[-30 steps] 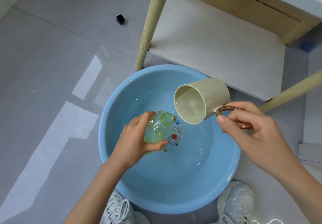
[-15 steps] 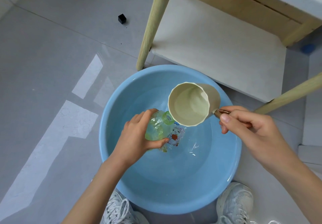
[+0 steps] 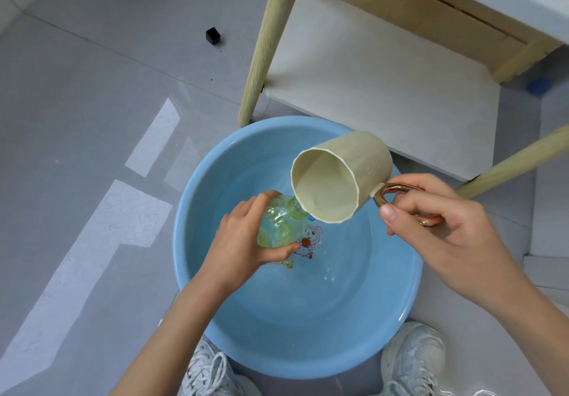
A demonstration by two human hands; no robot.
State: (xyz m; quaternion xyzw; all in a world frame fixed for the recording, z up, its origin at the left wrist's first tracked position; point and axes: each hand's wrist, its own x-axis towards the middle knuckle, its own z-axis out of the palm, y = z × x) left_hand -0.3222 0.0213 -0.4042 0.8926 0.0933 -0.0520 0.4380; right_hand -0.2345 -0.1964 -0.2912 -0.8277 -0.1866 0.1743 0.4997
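Over the blue basin (image 3: 197, 272), the left hand (image 3: 237, 251) grips the green bottle (image 3: 281, 226) steady (mouth up) while the right hand (image 3: 437, 229), clasping the handle, tips the cream cup (image 3: 341, 177) onto its neck, seemingly pouring.

Over a blue basin (image 3: 197, 272) of water on the grey floor (image 3: 77, 118), the left hand (image 3: 243, 248) grips a green bottle (image 3: 278, 225). The right hand (image 3: 443, 229) holds a cream mug (image 3: 341, 177) by its copper handle (image 3: 397, 192), tilted, its rim touching the bottle's mouth
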